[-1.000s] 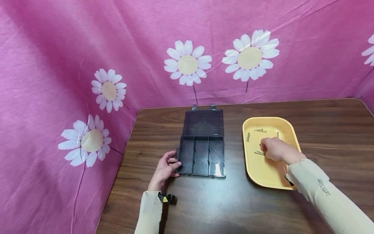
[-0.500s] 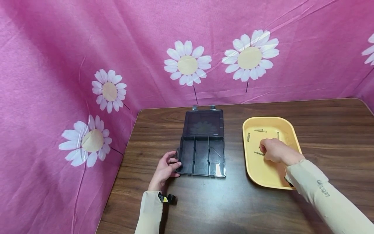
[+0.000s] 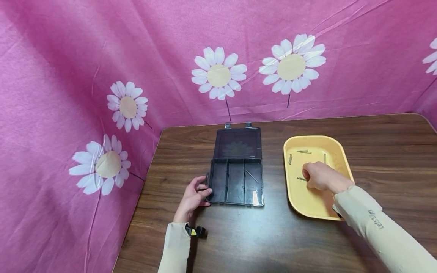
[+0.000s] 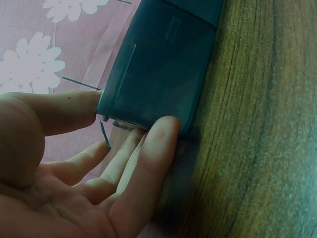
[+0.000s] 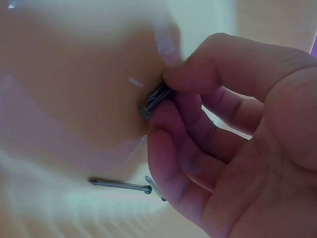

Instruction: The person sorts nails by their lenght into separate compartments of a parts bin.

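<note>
On the table lies a dark translucent compartment box (image 3: 235, 189), lid (image 3: 238, 143) folded back. One nail (image 3: 252, 176) slants in its right compartment. My left hand (image 3: 192, 197) grips the box at its front left corner; in the left wrist view thumb and fingers (image 4: 161, 141) touch its edges. Within the yellow tray (image 3: 315, 206), my right hand (image 3: 321, 175) pinches metal nails (image 5: 154, 101) between thumb and fingertips; how many is partly hidden. Beside those fingers two nails (image 5: 121, 185) lie on the tray floor.
More nails (image 3: 304, 152) lie toward the back of the tray, others (image 3: 290, 159) by its left wall and one (image 3: 325, 158) on the right. Wood tabletop (image 3: 246, 242) separates box and tray. A pink flowered cloth (image 3: 170, 57) hangs behind and at the left.
My right hand shifts slightly left within the tray, its fingers drawn together at the nails. The left hand and the box stay put.
</note>
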Available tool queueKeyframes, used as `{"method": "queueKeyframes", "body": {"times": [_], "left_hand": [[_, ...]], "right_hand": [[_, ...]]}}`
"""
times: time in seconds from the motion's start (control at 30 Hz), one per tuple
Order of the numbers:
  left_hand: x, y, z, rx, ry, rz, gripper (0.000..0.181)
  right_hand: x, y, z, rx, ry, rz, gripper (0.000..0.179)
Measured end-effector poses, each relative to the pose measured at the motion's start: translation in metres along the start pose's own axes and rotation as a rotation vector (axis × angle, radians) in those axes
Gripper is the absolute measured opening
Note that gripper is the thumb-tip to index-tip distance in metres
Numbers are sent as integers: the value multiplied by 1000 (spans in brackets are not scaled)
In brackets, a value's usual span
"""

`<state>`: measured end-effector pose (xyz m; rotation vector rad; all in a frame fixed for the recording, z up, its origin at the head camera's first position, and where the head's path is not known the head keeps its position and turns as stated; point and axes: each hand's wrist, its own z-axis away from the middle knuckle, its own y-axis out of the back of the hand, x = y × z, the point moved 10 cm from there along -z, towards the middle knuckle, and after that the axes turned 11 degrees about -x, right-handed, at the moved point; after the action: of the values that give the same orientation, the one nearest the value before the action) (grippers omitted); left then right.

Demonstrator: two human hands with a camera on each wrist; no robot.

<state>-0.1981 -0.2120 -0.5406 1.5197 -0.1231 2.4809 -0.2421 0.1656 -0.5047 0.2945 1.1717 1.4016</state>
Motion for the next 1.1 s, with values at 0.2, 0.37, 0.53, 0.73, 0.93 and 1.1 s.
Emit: {"method": "queueKeyframes", "body": {"times": [0.2,0.37,0.53,0.73,0.93,1.1], "left_hand": [[1,0,0,-3,1,-8,59],[0,1,-1,5,3,-3,60],[1,0,-2,3,-3,-4,60],[2,-1,-2,4,-11,12,60],[1,-1,-1,-2,-8,15,60],[-2,0,-2,-11,-5,12,60]], "right_hand": [[-1,2,1,-4,-3,15,19],[0,7,4,19,3,25,19],[1,16,6,48,7,16,21],[3,25,10,80,-6,37,14],[5,31,13,104,-20,22,12],[4,38,16,152,-1,38,11]]}}
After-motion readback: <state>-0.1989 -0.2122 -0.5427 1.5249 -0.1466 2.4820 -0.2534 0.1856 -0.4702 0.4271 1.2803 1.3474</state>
